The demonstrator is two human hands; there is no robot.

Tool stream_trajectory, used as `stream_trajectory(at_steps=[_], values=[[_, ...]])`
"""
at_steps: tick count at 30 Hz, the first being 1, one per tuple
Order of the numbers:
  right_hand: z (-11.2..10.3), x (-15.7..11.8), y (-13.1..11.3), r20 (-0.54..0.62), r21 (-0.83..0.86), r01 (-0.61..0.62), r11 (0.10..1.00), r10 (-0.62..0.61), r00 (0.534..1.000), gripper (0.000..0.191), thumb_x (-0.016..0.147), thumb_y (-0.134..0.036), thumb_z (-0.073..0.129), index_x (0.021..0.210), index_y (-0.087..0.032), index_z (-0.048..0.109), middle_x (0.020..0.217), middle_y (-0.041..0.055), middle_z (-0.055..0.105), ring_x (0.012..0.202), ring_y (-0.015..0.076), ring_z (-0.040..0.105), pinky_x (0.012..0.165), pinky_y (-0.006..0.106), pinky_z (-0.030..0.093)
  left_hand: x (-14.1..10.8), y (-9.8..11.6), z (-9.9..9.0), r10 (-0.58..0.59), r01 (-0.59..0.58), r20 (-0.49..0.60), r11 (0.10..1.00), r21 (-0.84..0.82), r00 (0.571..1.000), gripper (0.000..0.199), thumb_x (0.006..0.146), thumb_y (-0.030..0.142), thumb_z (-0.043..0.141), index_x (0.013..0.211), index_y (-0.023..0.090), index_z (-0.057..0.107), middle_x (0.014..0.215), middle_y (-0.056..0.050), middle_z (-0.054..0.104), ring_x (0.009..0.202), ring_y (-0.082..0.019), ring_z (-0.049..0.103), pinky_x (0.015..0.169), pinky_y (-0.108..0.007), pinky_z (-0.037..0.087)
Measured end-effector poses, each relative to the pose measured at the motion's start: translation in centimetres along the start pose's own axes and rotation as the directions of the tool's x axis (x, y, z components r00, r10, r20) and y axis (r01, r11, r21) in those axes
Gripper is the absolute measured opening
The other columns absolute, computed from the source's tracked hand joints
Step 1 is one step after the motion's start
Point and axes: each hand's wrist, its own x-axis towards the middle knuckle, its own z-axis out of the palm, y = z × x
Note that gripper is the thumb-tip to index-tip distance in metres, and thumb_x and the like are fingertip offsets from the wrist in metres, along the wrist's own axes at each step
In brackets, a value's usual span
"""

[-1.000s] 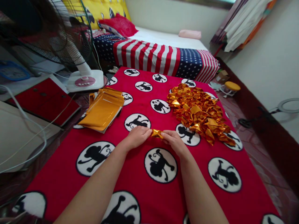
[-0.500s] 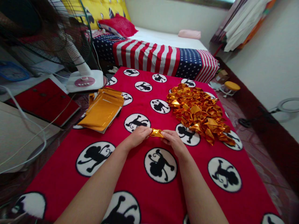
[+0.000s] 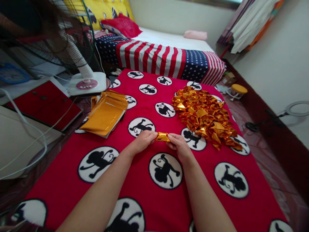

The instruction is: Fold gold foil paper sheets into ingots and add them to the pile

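Between my two hands is a small folded piece of gold foil (image 3: 162,137), held over the red cloth (image 3: 149,206) with black figures in white circles. My left hand (image 3: 144,140) pinches its left end. The right end is gripped by the fingers of my right hand (image 3: 178,145). Beyond my right hand lies a heap of folded gold foil pieces (image 3: 202,112). A stack of flat gold foil sheets (image 3: 103,114) rests at the cloth's left edge.
A fan (image 3: 87,82) stands at the left beside a red panel (image 3: 45,103) and loose cables. Behind the cloth is a bed (image 3: 154,58) with a striped cover. A yellow-topped stool (image 3: 238,89) is on the floor at right.
My right hand has shifted very slightly to the right, with the foil piece still held between both hands. The foil piece looks slightly turned.
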Motion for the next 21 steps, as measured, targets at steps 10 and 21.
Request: stream_trajectory(at_steps=[10,21], values=[[0.57,0.2,0.18,-0.019,0.087,0.011,0.996,-0.01,1.0,0.034,0.072,-0.046,0.072,0.071,-0.014,0.061,0.049,-0.0056,0.042,0.043,0.0046,0.026,0.044,0.023,0.007,0.11,0.17,0.68,-0.071,0.073,0.016,0.944,-0.323,0.997,0.042,0.081,0.055,0.052,0.062,0.019,0.042,0.05,0.007,0.032,0.044,-0.006,0.023,0.044,-0.023,0.014],[0.39,0.35,0.44,0.003,0.074,0.031,0.997,-0.032,0.999,0.033,0.075,-0.046,0.07,0.07,-0.015,0.059,0.05,-0.005,0.042,0.044,0.0047,0.026,0.044,0.023,0.008,-0.15,0.49,0.77,-0.082,0.089,0.035,0.861,-0.501,0.996,0.044,0.079,0.054,0.061,0.064,0.017,0.043,0.05,0.008,0.032,0.042,-0.004,0.021,0.044,-0.022,0.011]])
